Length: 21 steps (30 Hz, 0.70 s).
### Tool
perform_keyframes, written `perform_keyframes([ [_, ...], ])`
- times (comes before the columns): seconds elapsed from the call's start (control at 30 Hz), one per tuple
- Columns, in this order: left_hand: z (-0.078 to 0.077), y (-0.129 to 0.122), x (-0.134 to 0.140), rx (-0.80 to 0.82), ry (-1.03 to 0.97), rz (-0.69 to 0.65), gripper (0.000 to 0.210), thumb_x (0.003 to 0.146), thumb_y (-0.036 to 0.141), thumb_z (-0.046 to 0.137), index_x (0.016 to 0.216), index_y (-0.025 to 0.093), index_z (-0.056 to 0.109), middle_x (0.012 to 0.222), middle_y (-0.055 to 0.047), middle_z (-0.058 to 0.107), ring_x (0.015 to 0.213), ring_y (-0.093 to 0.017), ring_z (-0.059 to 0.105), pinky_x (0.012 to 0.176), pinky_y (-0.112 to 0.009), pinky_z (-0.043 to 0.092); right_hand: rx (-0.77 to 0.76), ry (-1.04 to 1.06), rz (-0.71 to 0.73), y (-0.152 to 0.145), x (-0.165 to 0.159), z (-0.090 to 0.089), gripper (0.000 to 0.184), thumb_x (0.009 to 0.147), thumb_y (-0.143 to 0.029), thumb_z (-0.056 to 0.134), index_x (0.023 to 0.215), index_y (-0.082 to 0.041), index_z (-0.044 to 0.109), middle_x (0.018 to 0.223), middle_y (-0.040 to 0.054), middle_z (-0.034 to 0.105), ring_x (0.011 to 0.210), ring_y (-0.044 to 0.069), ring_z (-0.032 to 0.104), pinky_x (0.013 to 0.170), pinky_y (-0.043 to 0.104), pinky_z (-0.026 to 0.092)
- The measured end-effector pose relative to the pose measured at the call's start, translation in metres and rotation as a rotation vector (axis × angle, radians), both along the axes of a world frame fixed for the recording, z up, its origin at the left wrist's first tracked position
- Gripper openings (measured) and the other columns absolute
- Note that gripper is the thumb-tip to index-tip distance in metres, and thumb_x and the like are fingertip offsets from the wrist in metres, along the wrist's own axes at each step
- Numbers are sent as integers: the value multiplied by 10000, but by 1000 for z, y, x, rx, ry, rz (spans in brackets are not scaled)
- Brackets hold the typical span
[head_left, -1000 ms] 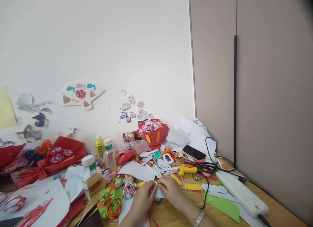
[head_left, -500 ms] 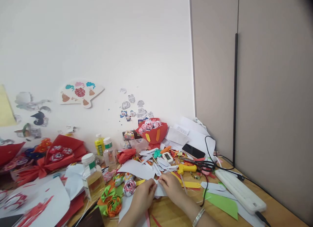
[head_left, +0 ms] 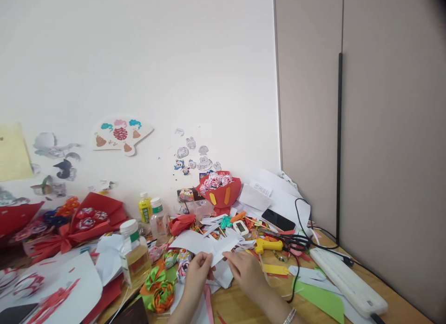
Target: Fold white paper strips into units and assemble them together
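A piece of white paper (head_left: 223, 246) is pinched at its near edge between the fingertips of my left hand (head_left: 200, 270). My right hand (head_left: 245, 272) is closed at the same sheet's right side, thumb and index finger on its edge. Just left of my left hand lie rolled paper flowers, among them an orange and green one (head_left: 163, 295). Beneath my hands another white sheet (head_left: 223, 274) rests on the wooden table (head_left: 240, 310).
Bottles of liquid (head_left: 135, 254) stand to the left. A red paper bouquet (head_left: 223, 194) is at the back. On the right are a yellow glue gun (head_left: 268, 246), black cables (head_left: 296, 240), a phone (head_left: 278, 220), a white power strip (head_left: 348, 282) and green paper (head_left: 318, 298).
My hands have moved apart a little, and the white paper between them now stands raised and spread wider. The whole view has shifted slightly to the left.
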State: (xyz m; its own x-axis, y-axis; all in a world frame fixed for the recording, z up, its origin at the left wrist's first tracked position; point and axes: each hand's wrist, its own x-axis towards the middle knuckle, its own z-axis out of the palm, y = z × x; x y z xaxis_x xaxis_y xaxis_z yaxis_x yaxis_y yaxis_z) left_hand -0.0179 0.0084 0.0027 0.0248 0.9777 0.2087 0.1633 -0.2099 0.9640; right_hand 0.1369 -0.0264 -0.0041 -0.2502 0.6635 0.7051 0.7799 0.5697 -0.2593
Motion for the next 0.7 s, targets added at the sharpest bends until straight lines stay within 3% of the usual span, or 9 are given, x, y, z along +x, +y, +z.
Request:
perform_keyframes([
  [0.17, 1, -4, 6, -91, -57, -130, 354, 591, 505, 560, 553, 174, 440, 401, 58, 507, 316, -84, 455, 365, -190, 335, -93, 59, 128, 2, -6, -3, 257, 800, -152, 440, 1019, -244, 539, 909, 9, 609, 833, 161, 507, 704, 247, 361],
  [0.33, -2, -3, 8, -83, -25, -216, 378, 595, 534, 546, 555, 172, 445, 415, 46, 523, 312, -87, 449, 355, -194, 318, -177, 180, 153, 1, -4, 1, 184, 751, -175, 531, 919, -231, 579, 895, -3, 614, 846, 155, 512, 733, 241, 356],
  [0.53, -4, -2, 7, -24, -7, -225, 382, 614, 536, 532, 543, 165, 473, 341, 51, 477, 343, -97, 464, 405, -197, 326, -252, 266, 89, 3, -5, 0, 135, 683, -221, 619, 814, -212, 583, 788, -11, 594, 760, 145, 515, 672, 228, 348],
  [0.7, -3, -4, 8, -98, -17, -237, 387, 597, 551, 531, 564, 170, 468, 349, 42, 506, 345, -113, 487, 403, -202, 338, -290, 284, 128, 2, -4, 1, 178, 683, -205, 604, 856, -221, 566, 822, -15, 583, 770, 138, 511, 684, 223, 341],
])
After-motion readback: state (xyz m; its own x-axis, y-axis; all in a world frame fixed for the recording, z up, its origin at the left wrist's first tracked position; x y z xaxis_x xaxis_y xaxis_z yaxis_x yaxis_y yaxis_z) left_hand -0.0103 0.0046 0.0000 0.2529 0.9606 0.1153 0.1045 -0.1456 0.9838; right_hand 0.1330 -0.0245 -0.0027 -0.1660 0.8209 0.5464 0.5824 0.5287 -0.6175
